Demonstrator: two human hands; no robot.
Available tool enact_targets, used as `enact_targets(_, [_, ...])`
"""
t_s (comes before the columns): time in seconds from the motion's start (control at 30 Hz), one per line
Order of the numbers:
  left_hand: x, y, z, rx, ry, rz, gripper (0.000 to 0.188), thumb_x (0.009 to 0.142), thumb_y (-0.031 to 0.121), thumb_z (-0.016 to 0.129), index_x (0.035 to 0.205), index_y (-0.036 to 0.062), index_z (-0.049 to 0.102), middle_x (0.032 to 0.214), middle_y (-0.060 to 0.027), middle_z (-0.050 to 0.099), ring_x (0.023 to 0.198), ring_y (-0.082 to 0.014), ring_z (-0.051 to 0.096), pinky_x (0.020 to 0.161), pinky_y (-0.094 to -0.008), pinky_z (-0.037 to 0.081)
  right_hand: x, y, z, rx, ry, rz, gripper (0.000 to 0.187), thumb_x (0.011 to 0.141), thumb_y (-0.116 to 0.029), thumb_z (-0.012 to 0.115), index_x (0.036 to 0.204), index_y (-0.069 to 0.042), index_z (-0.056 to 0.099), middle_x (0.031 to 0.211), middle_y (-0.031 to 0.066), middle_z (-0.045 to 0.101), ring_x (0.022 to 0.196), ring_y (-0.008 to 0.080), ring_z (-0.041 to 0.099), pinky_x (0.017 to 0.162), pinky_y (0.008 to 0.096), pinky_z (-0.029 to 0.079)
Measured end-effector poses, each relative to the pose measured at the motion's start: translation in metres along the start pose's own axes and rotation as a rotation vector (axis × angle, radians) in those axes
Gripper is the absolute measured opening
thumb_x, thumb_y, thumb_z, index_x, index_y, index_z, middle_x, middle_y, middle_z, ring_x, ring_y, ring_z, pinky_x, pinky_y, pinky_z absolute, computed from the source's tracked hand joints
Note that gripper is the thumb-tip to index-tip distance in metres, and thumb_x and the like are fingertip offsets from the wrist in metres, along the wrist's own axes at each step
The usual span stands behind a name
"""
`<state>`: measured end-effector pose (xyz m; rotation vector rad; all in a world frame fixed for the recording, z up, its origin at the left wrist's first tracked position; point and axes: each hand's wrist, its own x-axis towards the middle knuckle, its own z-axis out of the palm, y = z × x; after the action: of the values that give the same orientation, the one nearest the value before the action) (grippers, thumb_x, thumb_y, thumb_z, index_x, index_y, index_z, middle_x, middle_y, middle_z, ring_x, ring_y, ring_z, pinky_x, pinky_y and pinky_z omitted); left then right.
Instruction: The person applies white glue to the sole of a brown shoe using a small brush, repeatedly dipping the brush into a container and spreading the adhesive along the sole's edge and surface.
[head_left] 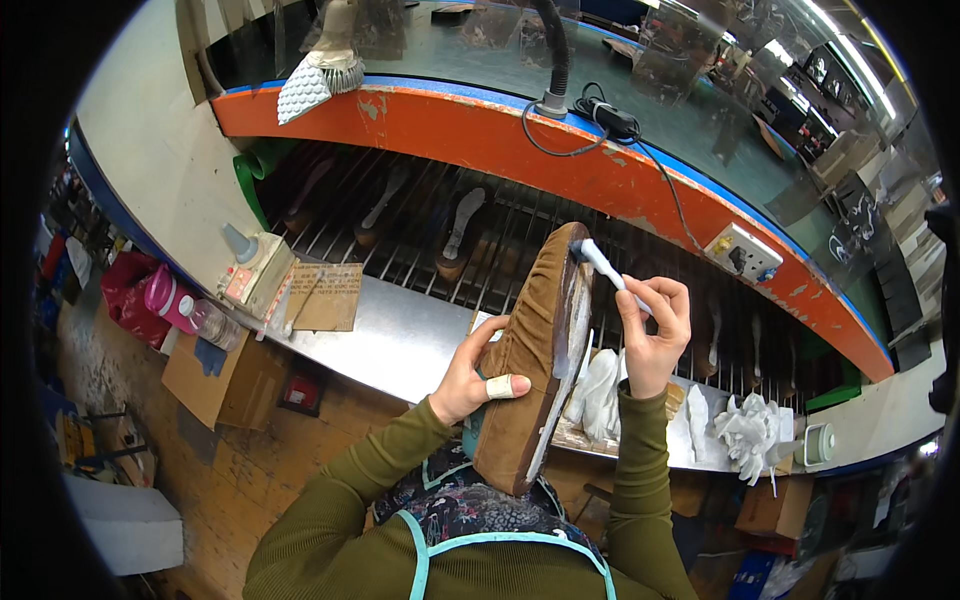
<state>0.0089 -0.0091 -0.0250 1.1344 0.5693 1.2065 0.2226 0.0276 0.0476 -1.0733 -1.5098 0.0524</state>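
Note:
A brown suede shoe upper (522, 365) is tilted upright in front of me, its underside turned to the right and smeared whitish along the edge. My left hand (474, 378) is closed round its left side, with a pale wrap on one finger. In my right hand (656, 330) is a white-handled brush (608, 268), pinched between the fingers. The dark brush head meets the rim of the shoe's underside near its upper end. Behind the shoe, several soles (461, 232) lie on the dark conveyor rods (420, 262).
A metal ledge (385, 355) runs below the conveyor, carrying white gloves (600, 395), crumpled white cloth (750, 430) and a cardboard piece (328, 298). An orange beam (440, 135) crosses above, with a cable and a socket plate (745, 252). A cardboard box (222, 380) stands at left.

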Motion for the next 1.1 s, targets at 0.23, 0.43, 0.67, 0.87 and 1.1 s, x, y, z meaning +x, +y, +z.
enact_targets(0.23, [0.004,0.003,0.0,-0.059,-0.013,-0.04,0.071,0.075,0.016,0.078,0.133,-0.0008,0.039,0.122,-0.0112,0.055,0.111,-0.0177,0.055,0.097,-0.0314,0.044,-0.008,0.011,-0.014,0.023,-0.168,-0.033,0.018,0.075,-0.008,0.077,0.093,-0.008,0.075,0.09,0.0021,0.057,0.071,0.011,0.053,0.061,0.0235,0.04])
enact_targets(0.43, [0.008,0.008,0.004,-0.117,-0.009,-0.098,0.068,0.077,0.018,0.076,0.132,0.0002,0.041,0.12,-0.0093,0.055,0.11,-0.0166,0.054,0.097,-0.0308,0.043,-0.012,0.016,-0.022,0.006,-0.232,-0.051,0.018,0.073,-0.007,0.077,0.091,-0.009,0.075,0.09,0.0016,0.058,0.073,0.0129,0.051,0.064,0.0261,0.039])
enact_targets(0.67, [0.012,0.013,0.007,-0.155,-0.02,-0.181,0.067,0.078,0.024,0.075,0.132,0.0023,0.041,0.121,-0.0098,0.055,0.11,-0.018,0.055,0.097,-0.0316,0.043,-0.016,0.016,-0.032,-0.05,-0.271,-0.064,0.02,0.071,-0.009,0.079,0.09,-0.011,0.075,0.089,0.0004,0.059,0.076,0.0136,0.05,0.07,0.0285,0.037])
enact_targets(0.87, [0.016,0.012,0.008,-0.173,-0.03,-0.219,0.067,0.08,0.027,0.073,0.133,0.003,0.04,0.122,-0.0099,0.055,0.11,-0.0191,0.056,0.097,-0.0326,0.044,-0.022,0.017,-0.041,-0.063,-0.29,-0.083,0.021,0.069,-0.009,0.079,0.09,-0.012,0.076,0.088,0.0002,0.059,0.075,0.014,0.049,0.07,0.0289,0.037])
enact_targets(1.1, [0.014,0.005,0.006,-0.24,-0.01,-0.217,0.07,0.081,0.029,0.072,0.136,0.0036,0.038,0.126,-0.0122,0.052,0.115,-0.0196,0.053,0.098,-0.0332,0.044,-0.039,0.011,-0.043,-0.064,-0.305,-0.037,0.022,0.068,-0.008,0.08,0.089,-0.012,0.076,0.087,0.0,0.058,0.075,0.0141,0.048,0.072,0.0292,0.037])
